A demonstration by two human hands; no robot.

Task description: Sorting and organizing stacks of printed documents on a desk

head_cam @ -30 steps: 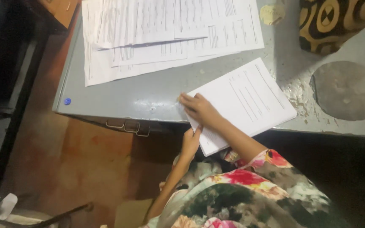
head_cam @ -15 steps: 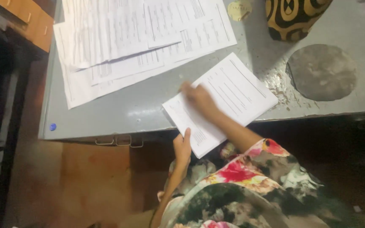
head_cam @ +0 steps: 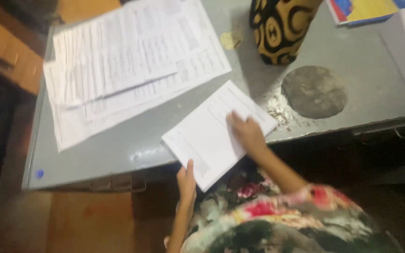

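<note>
One stack of white printed papers (head_cam: 212, 133) hangs over the near edge of the grey metal desk (head_cam: 118, 150), the left hand (head_cam: 186, 180) pinching its near edge, the right hand (head_cam: 247, 133) flat on top, one patterned bag (head_cam: 282, 28) beyond.

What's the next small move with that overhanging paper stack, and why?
Probably slide the paper stack further onto the grey desk top. Its near corner hangs past the desk edge, with the left hand gripping that corner from below and the right hand lying flat on top. Pushing it inward would likely give it full support before either hand lets go.
</note>
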